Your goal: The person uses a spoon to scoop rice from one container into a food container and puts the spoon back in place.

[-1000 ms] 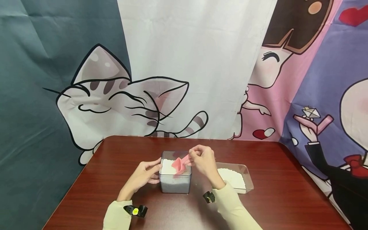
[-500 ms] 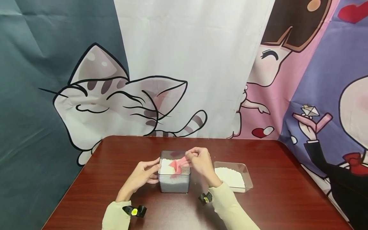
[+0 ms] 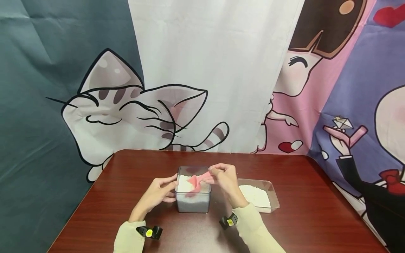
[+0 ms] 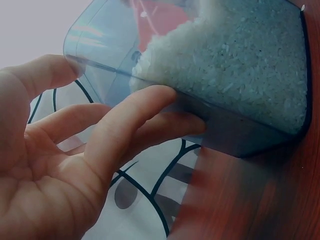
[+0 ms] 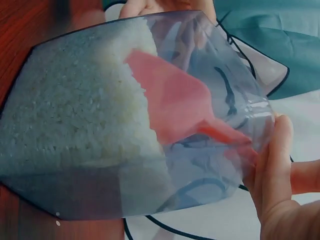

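A clear bluish square container (image 3: 193, 203) part-filled with rice (image 4: 240, 65) stands upright on the table. My left hand (image 3: 158, 189) rests against its left wall, with fairly straight fingers touching the outside near the rim. At the right rim, my right hand (image 3: 226, 179) pinches the handle of a pink scoop (image 3: 195, 182). In the right wrist view the scoop's bowl (image 5: 175, 97) lies inside the container, its edge dug into the rice surface. Whether the bowl carries rice cannot be told.
A shallow clear tray (image 3: 274, 196) holding white rice (image 3: 255, 196) sits to the right, beyond my right forearm. The dark red-brown table (image 3: 142, 161) ends at a cartoon-printed cloth (image 3: 190, 116) behind.
The scoop stays inside the container and shifts slightly, its handle lying flatter. My right hand has dipped a little and its wrist has turned. The left hand keeps its place on the container.
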Tool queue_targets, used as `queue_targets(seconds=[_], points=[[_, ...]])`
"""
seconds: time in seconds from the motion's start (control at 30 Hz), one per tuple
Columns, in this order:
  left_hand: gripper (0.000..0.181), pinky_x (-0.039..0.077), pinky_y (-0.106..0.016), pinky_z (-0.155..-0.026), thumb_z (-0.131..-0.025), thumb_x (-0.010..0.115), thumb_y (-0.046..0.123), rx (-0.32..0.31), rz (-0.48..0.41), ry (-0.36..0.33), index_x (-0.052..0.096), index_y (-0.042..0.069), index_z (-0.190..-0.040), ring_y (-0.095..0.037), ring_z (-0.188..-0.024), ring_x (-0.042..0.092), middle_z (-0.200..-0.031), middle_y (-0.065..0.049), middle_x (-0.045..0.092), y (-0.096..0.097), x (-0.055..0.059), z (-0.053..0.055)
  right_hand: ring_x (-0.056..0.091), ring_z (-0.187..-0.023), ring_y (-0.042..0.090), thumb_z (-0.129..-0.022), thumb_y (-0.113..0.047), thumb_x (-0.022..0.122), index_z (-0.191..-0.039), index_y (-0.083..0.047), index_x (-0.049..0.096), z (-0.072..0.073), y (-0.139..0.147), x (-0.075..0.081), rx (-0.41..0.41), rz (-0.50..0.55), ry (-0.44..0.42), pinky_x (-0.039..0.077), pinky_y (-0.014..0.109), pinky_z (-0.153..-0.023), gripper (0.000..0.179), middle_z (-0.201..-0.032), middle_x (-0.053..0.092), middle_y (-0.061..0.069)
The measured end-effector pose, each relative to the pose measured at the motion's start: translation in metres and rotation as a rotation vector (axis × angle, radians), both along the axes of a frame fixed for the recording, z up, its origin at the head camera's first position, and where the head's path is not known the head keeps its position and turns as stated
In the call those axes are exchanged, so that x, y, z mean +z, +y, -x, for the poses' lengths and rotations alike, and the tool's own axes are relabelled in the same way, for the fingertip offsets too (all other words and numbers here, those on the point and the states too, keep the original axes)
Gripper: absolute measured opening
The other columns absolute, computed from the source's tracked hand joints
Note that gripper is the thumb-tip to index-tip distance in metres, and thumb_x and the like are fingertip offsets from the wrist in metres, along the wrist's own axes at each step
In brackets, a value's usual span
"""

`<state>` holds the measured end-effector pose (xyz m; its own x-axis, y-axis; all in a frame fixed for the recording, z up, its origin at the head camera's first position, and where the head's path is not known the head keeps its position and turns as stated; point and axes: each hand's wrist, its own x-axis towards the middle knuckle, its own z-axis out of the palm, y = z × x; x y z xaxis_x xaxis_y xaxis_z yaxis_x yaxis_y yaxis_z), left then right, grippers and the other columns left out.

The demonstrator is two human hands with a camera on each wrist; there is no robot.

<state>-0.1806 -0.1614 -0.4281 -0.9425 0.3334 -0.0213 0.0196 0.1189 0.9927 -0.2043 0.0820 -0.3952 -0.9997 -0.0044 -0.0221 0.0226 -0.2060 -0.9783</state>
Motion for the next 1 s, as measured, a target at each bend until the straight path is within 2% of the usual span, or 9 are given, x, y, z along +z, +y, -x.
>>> queue_targets(seconds=[0.1, 0.13, 0.23, 0.33, 0.37, 0.63, 0.73, 0.93, 1.0], points=[[0.054, 0.052, -0.052, -0.070, -0.090, 0.059, 0.023, 0.002, -0.001, -0.001, 0.041, -0.002, -0.136, -0.032, -0.078, 0.067, -0.118, -0.029, 0.055, 0.000, 0.000, 0.000, 0.066, -0.057, 0.019, -0.084, 0.005, 0.055, -0.093, 0.022, 0.056, 0.000, 0.006, -0.003, 0.006, 0.054, 0.020, 0.057, 0.034, -0.058, 0.019, -0.065, 0.065, 0.011], [0.055, 0.053, -0.052, -0.070, -0.090, 0.059, 0.023, 0.001, -0.001, 0.000, 0.041, -0.002, -0.136, -0.032, -0.079, 0.067, -0.118, -0.029, 0.055, 0.000, -0.001, 0.000, 0.066, -0.057, 0.019, -0.084, 0.005, 0.055, -0.092, 0.021, 0.057, 0.009, 0.010, -0.017, 0.027, 0.087, 0.060, 0.057, 0.033, -0.057, 0.017, -0.066, 0.065, 0.012], [0.055, 0.053, -0.052, -0.070, -0.090, 0.059, 0.024, 0.003, 0.000, 0.000, 0.041, -0.001, -0.135, -0.032, -0.079, 0.067, -0.118, -0.029, 0.055, 0.000, -0.001, 0.000, 0.067, -0.058, 0.021, -0.085, 0.006, 0.053, -0.088, 0.017, 0.060, 0.009, 0.015, -0.020, 0.045, 0.134, 0.082, 0.057, 0.034, -0.058, 0.013, -0.066, 0.065, 0.012], [0.056, 0.052, -0.052, -0.070, -0.089, 0.060, 0.025, 0.005, 0.002, -0.001, 0.042, -0.001, -0.135, -0.031, -0.079, 0.067, -0.117, -0.028, 0.056, 0.000, -0.001, 0.000, 0.067, -0.060, 0.022, -0.085, 0.007, 0.052, -0.088, 0.016, 0.060, 0.008, 0.018, -0.023, 0.040, 0.177, 0.056, 0.057, 0.035, -0.060, 0.012, -0.068, 0.065, 0.013], [0.056, 0.052, -0.052, -0.071, -0.089, 0.060, 0.025, 0.005, 0.001, -0.002, 0.042, -0.001, -0.135, -0.031, -0.079, 0.067, -0.117, -0.028, 0.056, 0.000, -0.002, 0.000, 0.067, -0.060, 0.021, -0.085, 0.008, 0.052, -0.089, 0.017, 0.059, -0.001, 0.016, -0.011, 0.015, 0.170, 0.016, 0.057, 0.036, -0.062, 0.012, -0.069, 0.064, 0.012], [0.055, 0.052, -0.053, -0.071, -0.090, 0.059, 0.023, 0.002, -0.007, -0.001, 0.042, -0.002, -0.135, -0.032, -0.078, 0.067, -0.117, -0.029, 0.056, -0.001, -0.003, 0.000, 0.067, -0.063, 0.020, -0.084, 0.009, 0.053, -0.091, 0.014, 0.060, -0.002, 0.024, -0.014, -0.032, 0.289, -0.080, 0.057, 0.031, -0.064, 0.011, -0.075, 0.064, 0.014], [0.055, 0.052, -0.052, -0.070, -0.090, 0.060, 0.024, 0.004, -0.001, 0.001, 0.042, -0.002, -0.135, -0.031, -0.078, 0.067, -0.117, -0.028, 0.056, -0.001, -0.003, 0.000, 0.067, -0.065, 0.020, -0.085, 0.008, 0.054, -0.092, 0.012, 0.061, -0.002, 0.028, -0.014, -0.036, 0.296, -0.098, 0.057, 0.028, -0.064, 0.011, -0.076, 0.065, 0.014], [0.054, 0.053, -0.051, -0.069, -0.090, 0.059, 0.024, 0.003, 0.002, 0.008, 0.042, -0.001, -0.135, -0.030, -0.077, 0.067, -0.116, -0.028, 0.057, -0.001, -0.003, 0.001, 0.067, -0.067, 0.019, -0.085, 0.007, 0.053, -0.106, 0.019, 0.054, -0.001, 0.030, -0.014, -0.028, 0.279, -0.117, 0.056, 0.027, -0.067, 0.024, -0.079, 0.066, 0.014], [0.054, 0.053, -0.051, -0.070, -0.090, 0.059, 0.023, -0.001, 0.000, 0.009, 0.042, -0.002, -0.135, -0.031, -0.077, 0.067, -0.116, -0.028, 0.057, -0.001, -0.004, 0.002, 0.067, -0.067, 0.019, -0.085, 0.007, 0.053, -0.106, 0.020, 0.053, 0.000, 0.030, -0.014, -0.024, 0.286, -0.130, 0.057, 0.027, -0.067, 0.024, -0.078, 0.065, 0.014]])
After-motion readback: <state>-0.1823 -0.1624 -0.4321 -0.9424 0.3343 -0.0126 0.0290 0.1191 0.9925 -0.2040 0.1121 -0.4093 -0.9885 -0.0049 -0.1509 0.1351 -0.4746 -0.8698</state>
